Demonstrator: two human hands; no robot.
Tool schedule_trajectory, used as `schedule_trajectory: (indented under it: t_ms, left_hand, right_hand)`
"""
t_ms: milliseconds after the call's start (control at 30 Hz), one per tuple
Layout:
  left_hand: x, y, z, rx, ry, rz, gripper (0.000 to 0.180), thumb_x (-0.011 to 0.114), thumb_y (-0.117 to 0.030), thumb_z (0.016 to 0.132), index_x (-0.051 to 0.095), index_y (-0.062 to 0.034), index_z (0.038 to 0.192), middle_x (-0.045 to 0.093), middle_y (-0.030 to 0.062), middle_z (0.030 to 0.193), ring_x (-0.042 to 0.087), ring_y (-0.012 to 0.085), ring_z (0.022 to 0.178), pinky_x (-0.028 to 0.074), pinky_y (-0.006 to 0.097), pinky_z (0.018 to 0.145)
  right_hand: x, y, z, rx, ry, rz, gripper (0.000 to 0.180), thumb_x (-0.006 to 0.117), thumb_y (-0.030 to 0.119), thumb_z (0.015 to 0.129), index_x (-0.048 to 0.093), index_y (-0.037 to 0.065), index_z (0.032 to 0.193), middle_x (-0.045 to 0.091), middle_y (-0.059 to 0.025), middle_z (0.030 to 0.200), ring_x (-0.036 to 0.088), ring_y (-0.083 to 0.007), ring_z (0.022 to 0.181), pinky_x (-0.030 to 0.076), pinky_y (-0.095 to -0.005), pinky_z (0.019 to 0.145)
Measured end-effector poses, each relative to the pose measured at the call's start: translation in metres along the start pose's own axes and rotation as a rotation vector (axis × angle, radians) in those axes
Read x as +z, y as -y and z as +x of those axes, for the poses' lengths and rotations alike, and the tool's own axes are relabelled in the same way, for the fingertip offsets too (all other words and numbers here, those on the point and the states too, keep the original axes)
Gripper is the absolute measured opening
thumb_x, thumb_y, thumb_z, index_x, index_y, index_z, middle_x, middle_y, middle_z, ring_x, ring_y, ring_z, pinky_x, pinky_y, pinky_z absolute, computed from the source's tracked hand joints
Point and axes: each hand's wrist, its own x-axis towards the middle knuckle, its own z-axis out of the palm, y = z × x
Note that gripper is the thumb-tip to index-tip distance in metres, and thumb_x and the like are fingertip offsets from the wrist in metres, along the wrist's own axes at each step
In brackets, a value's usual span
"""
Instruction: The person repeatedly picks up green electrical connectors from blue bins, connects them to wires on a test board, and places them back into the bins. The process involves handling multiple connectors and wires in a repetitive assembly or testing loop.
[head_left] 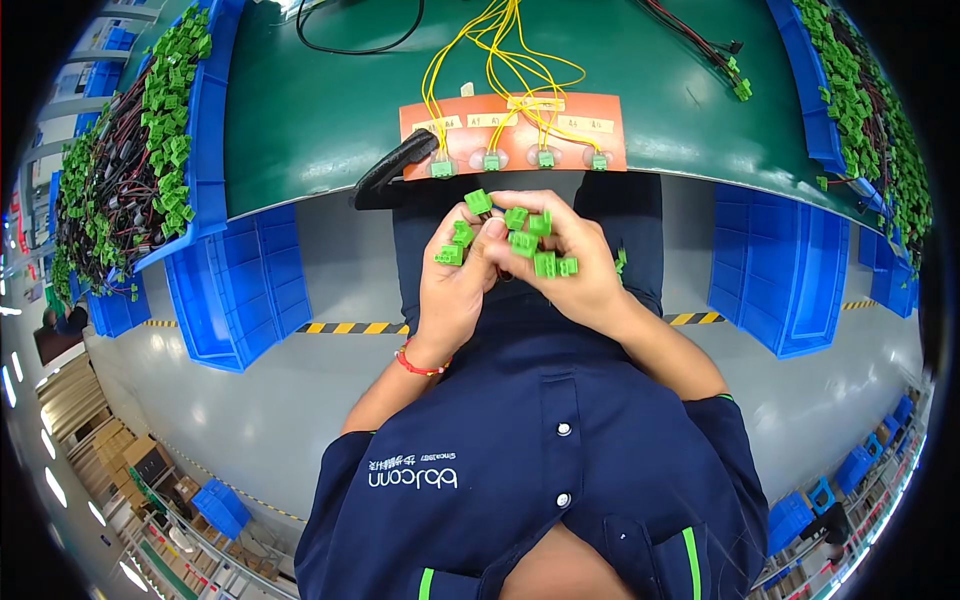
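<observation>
Several green connectors (522,243), clasped in both hands (452,298) (590,268)

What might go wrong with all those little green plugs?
The left hand and right hand hold several green plugs out past the edge of the table, so one might slip and fall. The black bar pokes past that edge too, so an arm might bump it. The left bin is heaped with more plugs, so some could spill.

Left hand (453,290) and right hand (592,268) close together, fingers (535,203) curled; forearms (672,355) bare, angled inward.
</observation>
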Motion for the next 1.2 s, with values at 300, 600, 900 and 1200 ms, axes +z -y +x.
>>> schedule_trajectory:
  t_ms: [300,600,900,1200]
  left_hand:
    - [-0.031,-0.009,0.004,0.213,-0.191,0.381,0.016,0.056,-0.015,0.103,0.064,-0.0021,0.105,0.069,0.0016,0.087,0.048,0.0003,0.062,0.038,0.018,0.055]
    - [-0.053,-0.01,0.004,0.519,-0.321,0.693,0.019,0.054,-0.018,0.105,0.063,-0.0014,0.102,0.06,-0.0003,0.075,0.041,0.0002,0.059,0.029,0.018,0.051]
    - [-0.068,-0.021,-0.007,-0.053,0.412,-0.633,0.037,0.047,-0.023,0.106,0.05,0.0078,0.126,0.06,0.0159,0.085,0.037,0.0042,0.046,0.03,0.017,0.041]
    - [-0.043,-0.014,0.008,0.094,-0.058,0.173,0.026,0.051,-0.02,0.105,0.063,0.0022,0.1,0.064,0.0094,0.069,0.035,0.0023,0.044,0.026,0.018,0.044]
  right_hand:
    - [-0.019,-0.01,0.0,-0.01,-0.02,0.064,0.016,0.065,0.003,0.095,0.066,0.002,0.111,0.064,-0.0006,0.099,0.058,-0.0045,0.089,0.048,-0.0221,0.078]
    - [-0.031,-0.023,-0.008,-0.232,-0.303,-0.239,0.032,0.059,-0.005,0.096,0.059,0.001,0.127,0.067,-0.0104,0.108,0.064,-0.0088,0.081,0.047,-0.0193,0.063]
    - [-0.028,0.0,-0.003,-0.123,-0.204,0.201,0.021,0.054,0.003,0.101,0.045,0.001,0.12,0.071,-0.0162,0.102,0.04,0.0002,0.043,0.032,-0.0173,0.037]
    - [-0.006,-0.015,0.003,-0.147,-0.113,-0.032,0.028,0.053,0.002,0.102,0.054,0.0,0.129,0.07,-0.0083,0.096,0.064,-0.0099,0.095,0.047,-0.0232,0.082]
